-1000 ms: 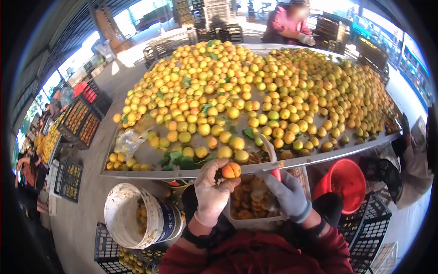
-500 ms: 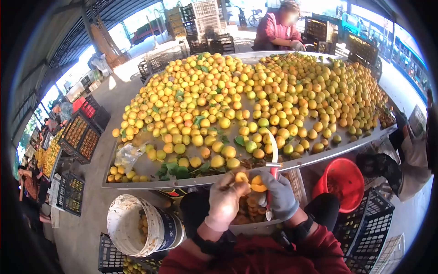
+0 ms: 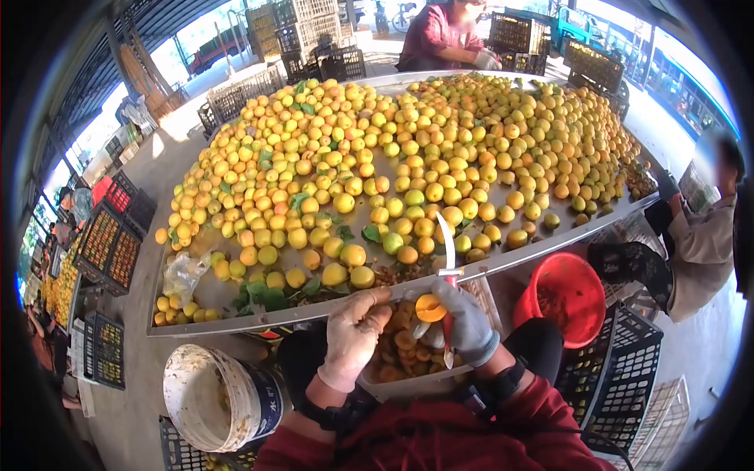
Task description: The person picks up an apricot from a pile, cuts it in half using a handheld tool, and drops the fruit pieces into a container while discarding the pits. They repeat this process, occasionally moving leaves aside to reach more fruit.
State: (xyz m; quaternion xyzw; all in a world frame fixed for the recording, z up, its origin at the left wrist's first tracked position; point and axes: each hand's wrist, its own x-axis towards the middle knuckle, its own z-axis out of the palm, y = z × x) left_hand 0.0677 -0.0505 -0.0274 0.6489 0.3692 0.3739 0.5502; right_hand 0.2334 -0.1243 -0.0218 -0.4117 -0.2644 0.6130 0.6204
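My right hand, in a grey glove, grips a curved knife with a red handle, blade pointing up. The same hand also holds a halved apricot, its orange cut face showing. Just left of it, my left hand, in a pale glove, has its fingers curled together; whether anything is between them is hidden. Below both hands sits a pale tub holding many apricot halves. In front, whole apricots are heaped across the metal table.
A stained white bucket stands at my lower left, a red bucket at my right. Black crates lie beyond it. One person sits across the table, another at the right. A plastic bag lies on the table's left corner.
My hands have moved apart: the left hand has drawn away to the left from the apricot half in the right hand. The whole view has shifted slightly.
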